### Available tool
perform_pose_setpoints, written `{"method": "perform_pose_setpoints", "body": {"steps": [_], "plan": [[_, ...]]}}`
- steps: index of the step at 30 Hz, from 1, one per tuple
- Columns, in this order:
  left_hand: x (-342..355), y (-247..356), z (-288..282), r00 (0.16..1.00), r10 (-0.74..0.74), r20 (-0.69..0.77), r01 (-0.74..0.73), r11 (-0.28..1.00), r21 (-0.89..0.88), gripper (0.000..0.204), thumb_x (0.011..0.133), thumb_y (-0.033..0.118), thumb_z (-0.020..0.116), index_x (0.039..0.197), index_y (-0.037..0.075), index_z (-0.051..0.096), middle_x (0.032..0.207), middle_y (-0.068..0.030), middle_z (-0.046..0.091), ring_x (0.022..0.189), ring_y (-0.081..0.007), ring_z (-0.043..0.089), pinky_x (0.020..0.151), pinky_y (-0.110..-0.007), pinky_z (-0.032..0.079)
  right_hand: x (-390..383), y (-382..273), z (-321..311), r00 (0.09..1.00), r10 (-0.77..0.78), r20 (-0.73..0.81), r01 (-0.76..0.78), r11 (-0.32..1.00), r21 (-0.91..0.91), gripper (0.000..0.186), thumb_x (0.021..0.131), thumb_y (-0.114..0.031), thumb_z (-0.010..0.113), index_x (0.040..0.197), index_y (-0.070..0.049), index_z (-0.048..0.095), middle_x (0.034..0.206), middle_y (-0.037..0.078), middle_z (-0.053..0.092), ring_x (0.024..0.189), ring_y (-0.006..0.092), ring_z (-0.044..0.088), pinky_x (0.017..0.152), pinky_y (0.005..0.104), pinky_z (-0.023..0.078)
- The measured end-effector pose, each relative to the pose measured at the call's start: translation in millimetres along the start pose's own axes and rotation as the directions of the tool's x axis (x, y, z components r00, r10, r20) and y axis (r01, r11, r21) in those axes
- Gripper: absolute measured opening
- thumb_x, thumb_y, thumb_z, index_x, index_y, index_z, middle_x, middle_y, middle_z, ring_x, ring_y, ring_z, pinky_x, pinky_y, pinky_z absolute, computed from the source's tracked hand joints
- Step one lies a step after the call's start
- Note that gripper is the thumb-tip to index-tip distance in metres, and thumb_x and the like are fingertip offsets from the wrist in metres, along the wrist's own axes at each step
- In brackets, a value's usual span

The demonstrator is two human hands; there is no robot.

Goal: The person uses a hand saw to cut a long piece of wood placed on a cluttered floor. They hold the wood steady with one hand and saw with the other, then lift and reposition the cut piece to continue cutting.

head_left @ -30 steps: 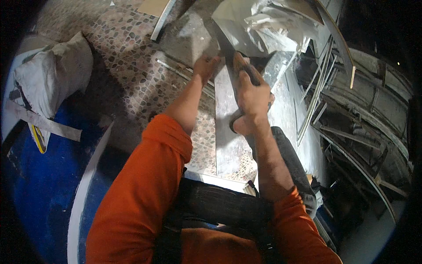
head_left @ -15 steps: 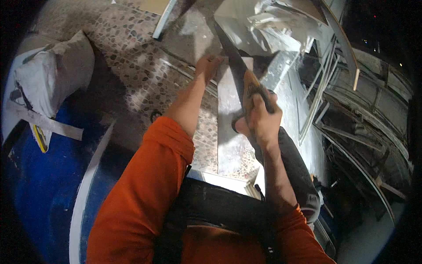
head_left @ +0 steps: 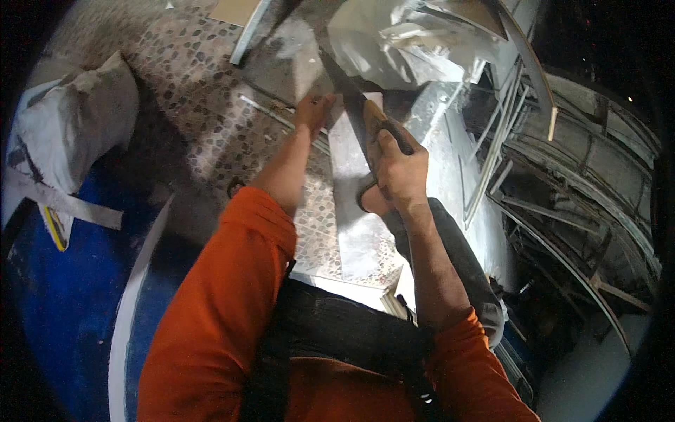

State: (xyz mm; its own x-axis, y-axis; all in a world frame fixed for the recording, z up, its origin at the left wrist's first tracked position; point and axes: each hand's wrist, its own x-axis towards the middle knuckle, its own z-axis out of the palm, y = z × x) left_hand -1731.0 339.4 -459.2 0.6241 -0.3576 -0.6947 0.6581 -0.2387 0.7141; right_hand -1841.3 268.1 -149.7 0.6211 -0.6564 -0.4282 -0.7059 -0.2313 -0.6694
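Observation:
A handsaw [head_left: 349, 86] with a dark blade and a wooden handle is in my right hand [head_left: 403, 169], whose fingers wrap round the handle. Its blade points away from me and crosses the far part of a long pale board [head_left: 351, 176]. My left hand [head_left: 314, 112] grips that board's far left edge, left of the blade; its fingertips are partly hidden. A foot in a dark sandal [head_left: 375, 202] rests on the board, close below my right hand. Where the teeth meet the board cannot be made out.
A stuffed white sack [head_left: 77, 130] lies at left near a blue panel [head_left: 70, 295] with a yellow-edged tool [head_left: 54, 228]. A pale full sack [head_left: 365, 42] stands ahead. Metal frames and strips [head_left: 562, 211] crowd the right. Pebble-patterned floor [head_left: 204, 77] lies left of the board.
The saw and my right hand have shifted left and slightly up in view, the handle pushed forward along the stroke. My left hand keeps its place at the board. The whole view has shifted slightly.

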Motion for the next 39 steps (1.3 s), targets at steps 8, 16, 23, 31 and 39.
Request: {"method": "perform_pose_setpoints", "body": {"steps": [8,16,23,31,39], "plan": [[-41,44,20,0.992,0.083,-0.091,-0.068,0.984,0.162,0.052,0.093,0.044,0.076,0.121,0.001,0.071,0.11,-0.0222,0.073,0.097,-0.0349,0.071,0.087,-0.042,0.054,-180,-8,-96,0.983,0.176,-0.057,-0.17,0.981,0.098,0.051,0.104,-0.021,0.066,0.145,0.006,0.055,0.126,0.016,0.07,0.11,0.0202,0.068,0.094,0.0357,0.055],[-38,9,26,0.999,0.01,0.035,-0.009,0.999,-0.032,0.051,0.096,0.037,0.072,0.127,-0.003,0.067,0.112,-0.019,0.075,0.104,-0.0265,0.071,0.088,-0.04,0.055,-26,-18,-32,0.983,0.176,0.047,-0.159,0.956,-0.245,0.043,0.101,-0.029,0.069,0.127,0.005,0.069,0.094,0.005,0.07,0.077,0.0102,0.06,0.067,0.0254,0.05],[-47,44,31,0.979,0.144,-0.142,-0.103,0.958,0.267,0.048,0.099,0.044,0.07,0.122,0.001,0.071,0.119,-0.0229,0.073,0.11,-0.039,0.07,0.094,-0.046,0.054,-186,-21,-99,0.988,0.152,-0.021,-0.152,0.988,-0.025,0.055,0.102,-0.016,0.064,0.147,0.013,0.049,0.142,0.023,0.062,0.131,0.0286,0.061,0.114,0.0404,0.043],[-18,-4,-1,0.997,0.07,0.037,-0.066,0.993,-0.098,0.049,0.096,0.045,0.073,0.12,0.003,0.072,0.117,-0.0201,0.074,0.108,-0.0347,0.071,0.094,-0.044,0.054,25,5,41,0.985,-0.171,-0.035,0.158,0.957,-0.244,0.039,0.1,-0.029,0.064,0.12,0.004,0.069,0.091,0.01,0.074,0.078,0.0151,0.062,0.073,0.0318,0.048],[-57,40,31,0.992,0.115,-0.053,-0.105,0.98,0.167,0.062,0.096,0.056,0.068,0.126,0.002,0.07,0.123,-0.0251,0.071,0.114,-0.0397,0.069,0.099,-0.048,0.052,-169,-5,-81,0.998,0.056,-0.024,-0.058,0.996,-0.075,0.051,0.102,-0.024,0.066,0.144,0.004,0.058,0.137,0.018,0.068,0.125,0.0236,0.064,0.099,0.0385,0.052]]}}
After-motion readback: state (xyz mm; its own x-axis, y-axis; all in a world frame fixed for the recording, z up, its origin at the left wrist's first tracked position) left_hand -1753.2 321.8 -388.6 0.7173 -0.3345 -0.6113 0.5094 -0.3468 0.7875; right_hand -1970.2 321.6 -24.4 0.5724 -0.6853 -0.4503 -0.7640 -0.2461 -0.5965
